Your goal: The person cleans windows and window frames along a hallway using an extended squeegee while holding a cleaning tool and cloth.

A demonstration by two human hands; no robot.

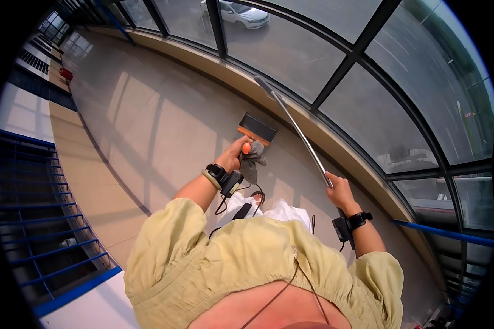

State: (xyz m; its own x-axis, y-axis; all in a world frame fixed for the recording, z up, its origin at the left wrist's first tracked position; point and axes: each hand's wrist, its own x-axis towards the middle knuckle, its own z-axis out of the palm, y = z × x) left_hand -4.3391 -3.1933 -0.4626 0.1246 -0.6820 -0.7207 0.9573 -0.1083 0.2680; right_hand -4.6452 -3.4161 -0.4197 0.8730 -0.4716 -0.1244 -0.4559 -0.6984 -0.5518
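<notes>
In the head view, my left hand (236, 154) is closed around a handle with a round orange end (246, 148). Just beyond it, near the floor, is a dark dustpan (259, 129) with an orange edge, which appears to belong to that handle. A crumpled grey cloth (251, 163) hangs at the same hand; whether the fingers pinch it is hidden. My right hand (340, 192) grips the lower part of a silver pole (302, 134). The pole slants up toward the windows and carries a narrow grey squeegee-like head (263, 85), close to the sill.
Large dark-framed windows (291, 38) curve along the right, above a beige sill (203, 60). Blue railing (44, 219) runs at the left. A red object (66, 74) stands far back by the left wall. Sunlit tile floor (137, 115) stretches ahead. Outside is a white car (247, 15).
</notes>
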